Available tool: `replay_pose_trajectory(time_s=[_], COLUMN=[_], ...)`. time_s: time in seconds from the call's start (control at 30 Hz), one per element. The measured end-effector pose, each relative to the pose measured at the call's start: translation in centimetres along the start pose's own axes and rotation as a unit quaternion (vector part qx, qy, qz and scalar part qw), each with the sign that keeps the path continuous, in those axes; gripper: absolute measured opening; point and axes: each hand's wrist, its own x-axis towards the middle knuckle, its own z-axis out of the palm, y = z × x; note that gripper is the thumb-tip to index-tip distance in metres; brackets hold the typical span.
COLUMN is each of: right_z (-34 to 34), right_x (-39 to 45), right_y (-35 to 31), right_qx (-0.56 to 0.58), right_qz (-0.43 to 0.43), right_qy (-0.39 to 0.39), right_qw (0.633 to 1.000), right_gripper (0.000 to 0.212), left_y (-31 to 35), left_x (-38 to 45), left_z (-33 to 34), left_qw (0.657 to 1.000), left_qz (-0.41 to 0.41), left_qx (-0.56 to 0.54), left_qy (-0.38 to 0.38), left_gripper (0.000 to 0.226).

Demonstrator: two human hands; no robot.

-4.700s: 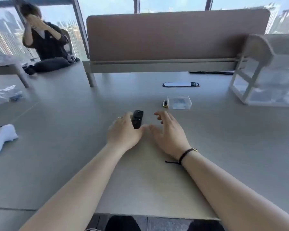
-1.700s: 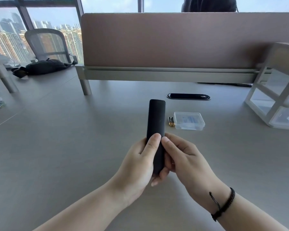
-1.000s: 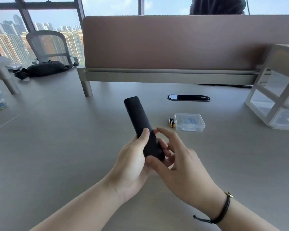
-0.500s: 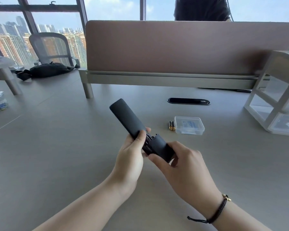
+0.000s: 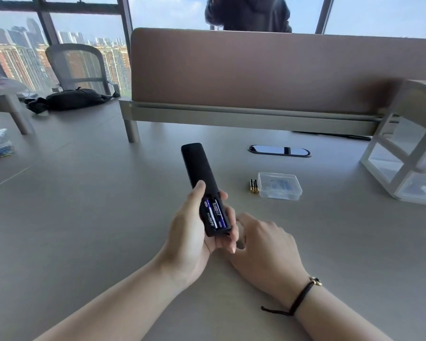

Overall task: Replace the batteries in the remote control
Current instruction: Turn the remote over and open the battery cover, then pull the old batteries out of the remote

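My left hand (image 5: 190, 232) holds a long black remote control (image 5: 199, 168) above the table, back side up and pointing away from me. Its battery compartment is uncovered, showing two purple batteries (image 5: 214, 214) side by side. My right hand (image 5: 266, 244) is just right of the remote, palm down and low over the table, with its fingers curled. The battery cover is not visible, and I cannot tell whether this hand holds it. Two loose batteries (image 5: 253, 186) lie on the table beside a small clear plastic box (image 5: 279, 185), further out to the right.
A grey table (image 5: 84, 217) spreads all around. A brown desk divider (image 5: 256, 70) stands across the back, with a person (image 5: 246, 13) behind it. A cable grommet (image 5: 279, 151) is in the tabletop. A white rack (image 5: 403, 148) stands at right. A black bag (image 5: 71, 99) lies at left.
The cover that my right hand was sliding off the remote's end is gone, and the batteries are exposed. My right hand has dropped toward the table. The remote has turned more upright.
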Motion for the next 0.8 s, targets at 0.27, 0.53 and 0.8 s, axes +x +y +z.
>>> replay_pose_trajectory(time_s=[0.27, 0.53, 0.8], right_z=[-2.8, -1.8, -2.2], right_x=[-0.5, -1.5, -1.7], right_y=[0.6, -0.5, -0.7], right_qx=[0.247, 0.169, 0.158], right_qz=[-0.104, -0.18, -0.156], right_qy=[0.223, 0.123, 0.094], right_qw=[0.937, 0.961, 0.97], right_gripper=[0.012, 0.025, 0.02], left_y=[-0.3, -1.0, -1.3], left_x=[-0.1, -0.1, -0.3], left_z=[-0.5, -0.4, -0.2], left_qw=[0.996, 0.987, 0.984], left_qz=[-0.06, -0.114, -0.105], left_qx=[0.069, 0.1, 0.136], left_qy=[-0.025, -0.051, -0.04], left_gripper=[0.069, 0.066, 0.067])
